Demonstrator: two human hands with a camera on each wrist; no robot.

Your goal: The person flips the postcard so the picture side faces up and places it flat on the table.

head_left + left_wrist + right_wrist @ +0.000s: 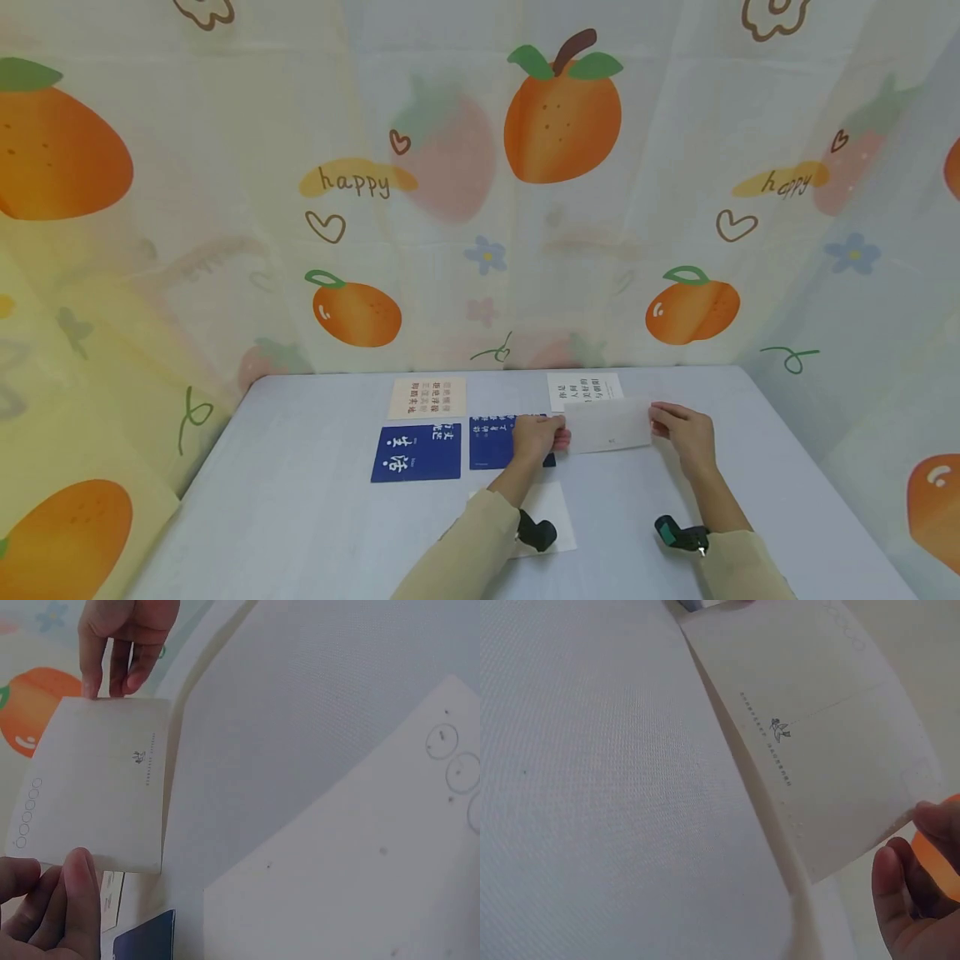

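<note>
A white postcard (607, 427) is held up off the table between both hands, its back side showing. Small postcode circles and a tiny bird emblem are printed on that side, clear in the left wrist view on the postcard (105, 780). My left hand (534, 439) pinches its left edge between thumb and fingers. At the opposite edge, my right hand (690, 435) pinches it the same way. Behind the held card, a white card with dark lettering (583, 387) lies partly covered. Beneath my left hand is a blue card (491, 446) with white writing.
To the left lie a cream card with brown lettering (426, 398) and another blue card (416, 452). Under my left forearm lies a white card (555, 508), partly hidden by the sleeve. A fruit-patterned curtain (450, 275) hangs along the back edge of the white table (247, 517).
</note>
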